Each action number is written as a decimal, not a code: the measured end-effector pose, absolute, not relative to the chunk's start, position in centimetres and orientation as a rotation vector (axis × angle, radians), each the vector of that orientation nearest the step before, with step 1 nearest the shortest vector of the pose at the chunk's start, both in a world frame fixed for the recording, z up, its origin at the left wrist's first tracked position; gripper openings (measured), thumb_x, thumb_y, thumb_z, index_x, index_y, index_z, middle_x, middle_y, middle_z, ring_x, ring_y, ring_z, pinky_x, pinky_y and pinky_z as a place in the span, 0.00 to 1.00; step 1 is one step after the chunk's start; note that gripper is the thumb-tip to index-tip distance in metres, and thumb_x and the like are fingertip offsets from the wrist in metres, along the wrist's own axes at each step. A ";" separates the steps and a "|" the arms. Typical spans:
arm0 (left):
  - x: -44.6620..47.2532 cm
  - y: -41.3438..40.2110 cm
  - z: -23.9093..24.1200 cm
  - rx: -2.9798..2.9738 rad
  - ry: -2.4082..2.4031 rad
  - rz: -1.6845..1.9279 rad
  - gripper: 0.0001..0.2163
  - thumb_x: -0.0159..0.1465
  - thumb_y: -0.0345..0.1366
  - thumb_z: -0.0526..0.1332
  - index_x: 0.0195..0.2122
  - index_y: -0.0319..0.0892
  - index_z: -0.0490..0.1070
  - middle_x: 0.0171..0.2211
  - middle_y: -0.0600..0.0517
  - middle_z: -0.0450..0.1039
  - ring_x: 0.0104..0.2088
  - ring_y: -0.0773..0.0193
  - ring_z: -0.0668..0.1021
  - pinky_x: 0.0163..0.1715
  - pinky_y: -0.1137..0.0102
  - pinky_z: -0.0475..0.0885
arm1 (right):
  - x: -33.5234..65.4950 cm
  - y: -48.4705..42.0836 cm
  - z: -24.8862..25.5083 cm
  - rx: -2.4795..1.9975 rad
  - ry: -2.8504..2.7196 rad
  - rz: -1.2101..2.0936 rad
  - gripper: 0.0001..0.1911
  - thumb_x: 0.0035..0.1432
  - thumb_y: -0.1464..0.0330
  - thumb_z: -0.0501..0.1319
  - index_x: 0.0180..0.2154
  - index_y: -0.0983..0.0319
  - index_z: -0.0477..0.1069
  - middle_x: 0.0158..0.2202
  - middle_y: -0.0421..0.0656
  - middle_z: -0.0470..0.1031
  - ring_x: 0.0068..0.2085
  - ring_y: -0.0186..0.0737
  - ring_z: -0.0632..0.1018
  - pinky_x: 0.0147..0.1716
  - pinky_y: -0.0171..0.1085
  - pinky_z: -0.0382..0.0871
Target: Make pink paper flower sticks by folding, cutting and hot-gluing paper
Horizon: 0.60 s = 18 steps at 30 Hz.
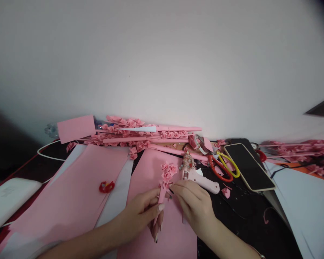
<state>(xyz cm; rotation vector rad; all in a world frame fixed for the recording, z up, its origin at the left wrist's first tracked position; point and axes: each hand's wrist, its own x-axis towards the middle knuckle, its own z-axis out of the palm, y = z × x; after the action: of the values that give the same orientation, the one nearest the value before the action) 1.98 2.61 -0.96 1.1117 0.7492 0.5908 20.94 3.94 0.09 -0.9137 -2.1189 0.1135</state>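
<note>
A rolled pink paper stem (pixel 161 196) with several small folded paper flowers (pixel 167 172) at its top stands tilted above a pink sheet (pixel 140 230). My left hand (pixel 143 208) is closed around that stem, thumb in front and fingers behind. At the lower right of the flower cluster, my right hand (pixel 193 201) pinches with its fingertips against a paper flower; the fingers partly hide it. Just beyond my right hand lies a pale pink glue gun (pixel 205 182), its nozzle end crusted with lumps.
Red-and-yellow-handled scissors (pixel 223 169) and a phone (pixel 250 167) lie right. Finished flower stems (pixel 140 135) are piled along the wall. Pink sheets (pixel 78 183) with a red object (pixel 107 186) and a white power bank (pixel 13 198) lie left. White paper (pixel 310 201) covers the far right.
</note>
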 end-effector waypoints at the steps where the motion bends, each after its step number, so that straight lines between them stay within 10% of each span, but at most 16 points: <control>1: 2.0 2.6 -0.9 1.112 0.748 0.590 0.10 0.64 0.42 0.55 0.34 0.41 0.60 0.22 0.58 0.67 0.17 0.73 0.70 0.19 0.74 0.70 | 20.9 3.9 0.0 -0.915 -2.120 0.116 0.12 0.60 0.78 0.54 0.42 0.62 0.72 0.34 0.45 0.77 0.35 0.40 0.77 0.34 0.39 0.73; 18: 2.1 2.7 -0.8 1.107 0.755 0.581 0.12 0.64 0.44 0.55 0.34 0.40 0.60 0.22 0.57 0.67 0.16 0.73 0.70 0.19 0.75 0.69 | 20.9 4.0 0.0 -0.929 -2.116 0.127 0.12 0.60 0.78 0.53 0.41 0.62 0.72 0.33 0.45 0.77 0.35 0.40 0.78 0.34 0.39 0.74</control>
<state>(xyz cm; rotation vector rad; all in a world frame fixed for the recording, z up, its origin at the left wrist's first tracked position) 2.06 2.67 -0.79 1.1068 0.7545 0.5806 20.89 3.98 0.00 -0.9288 -2.1162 0.1274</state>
